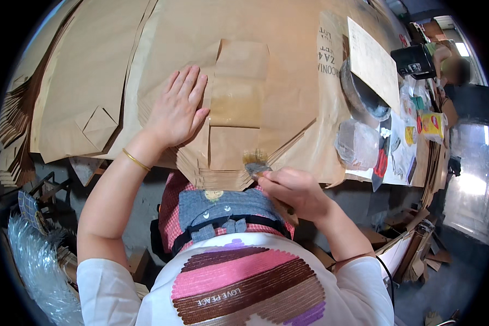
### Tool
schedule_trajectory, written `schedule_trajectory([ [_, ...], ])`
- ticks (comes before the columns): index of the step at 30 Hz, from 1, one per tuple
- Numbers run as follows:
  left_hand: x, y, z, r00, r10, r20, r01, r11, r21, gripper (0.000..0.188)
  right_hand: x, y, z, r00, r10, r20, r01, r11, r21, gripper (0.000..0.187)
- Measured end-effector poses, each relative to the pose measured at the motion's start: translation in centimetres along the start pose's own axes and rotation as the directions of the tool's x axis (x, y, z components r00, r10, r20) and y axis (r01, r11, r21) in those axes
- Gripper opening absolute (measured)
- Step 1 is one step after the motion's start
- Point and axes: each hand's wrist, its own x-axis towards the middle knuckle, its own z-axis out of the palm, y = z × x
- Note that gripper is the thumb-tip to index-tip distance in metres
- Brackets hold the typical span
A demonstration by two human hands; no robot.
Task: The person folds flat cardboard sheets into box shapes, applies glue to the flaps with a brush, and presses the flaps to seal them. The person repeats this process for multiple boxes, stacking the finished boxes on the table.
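A thick stack of brown paper bags (290, 100) lies on the table in front of me, its folded ends toward my body. On the top bag, a wet, shiny patch (235, 103) covers the middle of the folded panel. Just left of that panel, my left hand (180, 111) rests flat on the paper, palm down with fingers stretched. My right hand (296, 190) is closed around the handle of a glue brush (255, 164). The bristles are at the right side of the panel's near end; whether they touch the paper, I cannot tell.
Another paper bag stack (84, 76) lies to the left. On the right are a metal basin (349, 89) under a pale board (372, 65), a plastic-wrapped block (357, 144), a red-handled knife (380, 164) and a yellow container (433, 126). Another person (445, 57) is at the far right.
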Motion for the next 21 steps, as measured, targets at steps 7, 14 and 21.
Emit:
schedule_trajectory([
  [7, 0.4, -1.0, -1.4, 1.000, 0.001, -0.002, -0.001, 0.976, -0.216, 0.050, 3.3, -0.7, -0.2, 0.988, -0.010, -0.156, 0.090, 0.853, 0.515, 0.030],
  [14, 1.1, -2.4, 0.4, 0.981, 0.007, -0.193, -0.090, 0.901, -0.425, 0.027, 10.9, 1.7, 2.2, 0.974, -0.217, -0.070, 0.219, 0.975, 0.022, 0.024],
  [21, 0.8, -2.1, 1.8, 0.959, 0.010, -0.285, -0.110, 0.935, -0.338, 0.026, 5.4, -0.1, 1.7, 0.988, -0.110, 0.108, 0.093, 0.984, 0.150, 0.025],
])
